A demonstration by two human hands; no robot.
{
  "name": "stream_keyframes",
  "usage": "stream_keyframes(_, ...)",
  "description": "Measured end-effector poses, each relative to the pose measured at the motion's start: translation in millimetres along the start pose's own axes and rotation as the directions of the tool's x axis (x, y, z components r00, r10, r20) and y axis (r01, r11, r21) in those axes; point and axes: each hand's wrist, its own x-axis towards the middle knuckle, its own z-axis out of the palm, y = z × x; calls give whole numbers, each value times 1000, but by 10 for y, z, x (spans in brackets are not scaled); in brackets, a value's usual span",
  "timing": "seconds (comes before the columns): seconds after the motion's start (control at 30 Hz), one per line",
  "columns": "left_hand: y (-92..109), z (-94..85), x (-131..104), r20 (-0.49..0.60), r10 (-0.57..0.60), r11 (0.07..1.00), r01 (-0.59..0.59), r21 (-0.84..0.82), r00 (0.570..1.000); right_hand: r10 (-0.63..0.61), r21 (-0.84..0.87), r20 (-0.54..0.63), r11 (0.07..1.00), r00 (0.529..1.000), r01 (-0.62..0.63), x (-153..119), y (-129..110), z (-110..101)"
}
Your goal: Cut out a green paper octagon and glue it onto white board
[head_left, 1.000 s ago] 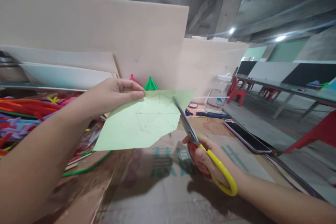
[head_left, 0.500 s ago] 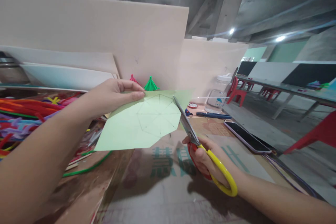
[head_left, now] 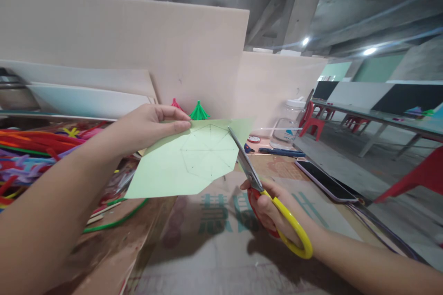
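A pale green sheet of paper (head_left: 166,170) with a pencilled many-sided figure and crossing lines is held up above the table. My left hand (head_left: 155,124) pinches its top edge between thumb and fingers. Closed around the handles of the scissors (head_left: 252,170), one yellow and one red, is my right hand (head_left: 273,207). The scissor blades lie along the drawing's right side, their tips near its upper right corner. Paper to the right of the blades is still attached at the top. The paper's lower right corner is cut off at a slant.
Colourful pipe cleaners (head_left: 31,156) are heaped at left. Behind the paper stand a green umbrella-like piece (head_left: 199,110) and a red one (head_left: 175,103). At right lie a phone (head_left: 325,180) and a dark blue cutter (head_left: 282,152), near a clear bottle (head_left: 286,124). Pale boards rise behind.
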Motion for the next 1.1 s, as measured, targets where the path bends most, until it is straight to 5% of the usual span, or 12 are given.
stream_keyframes(0.43, 10, 13, -24, 46, -6, 1000, 7, -13, 999, 37, -10, -10, 999, 999, -37, 0, -1, 19)
stream_keyframes(0.67, -35, -3, -15, 43, -36, 999, 36, -7, 998, -3, -66, 81, 998, 997, 9, -39, 41, -43)
stream_keyframes(0.97, -282, -363, 107, -74, -130, 989, 124, -82, 989, 168, -296, 114, 947, 979, -127, -183, -287, 182)
stream_keyframes(1.1, -323, -317, 131, -78, -110, 988, 117, 98, 991, -8, -325, 96, 945, 995, 39, -168, -490, 150)
